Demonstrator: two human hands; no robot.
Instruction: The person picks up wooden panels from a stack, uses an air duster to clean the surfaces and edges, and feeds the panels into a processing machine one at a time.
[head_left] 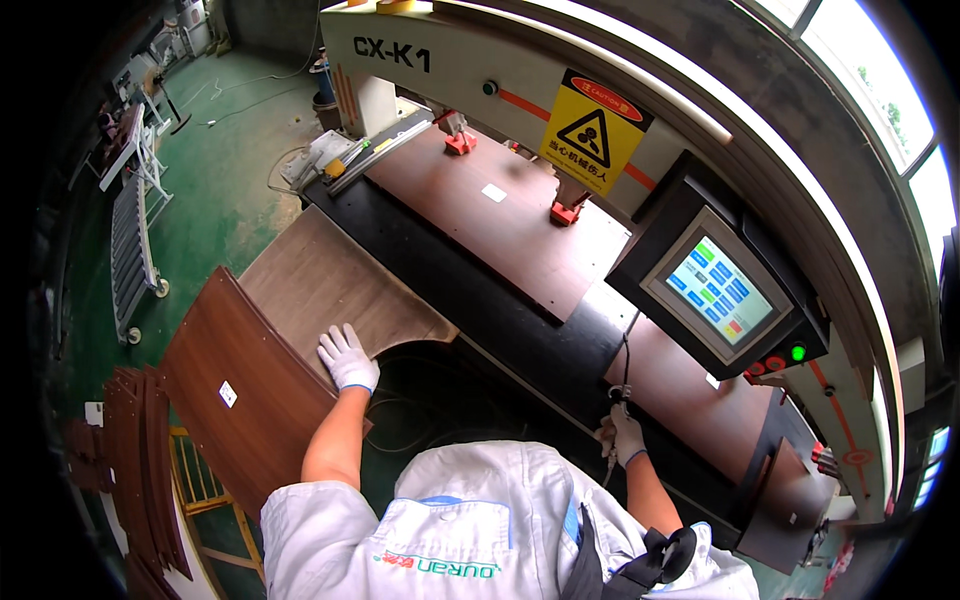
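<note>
My left hand, in a white glove, lies with fingers spread on a grey-brown board with a curved edge. Beside it, a red-brown panel bearing a small white label overlaps that board. My right hand, also gloved, is closed around a small black hand tool with a thin cable or hose; its exact kind is unclear. Ahead, a brown panel rests on the machine's black bed, under red clamp pads. Another brown panel lies farther right on the bed.
The machine's pale beam spans overhead with a yellow warning sign. A lit control screen juts out at right. Stacked brown panels and a yellow frame stand at left. A roller conveyor stands on the green floor.
</note>
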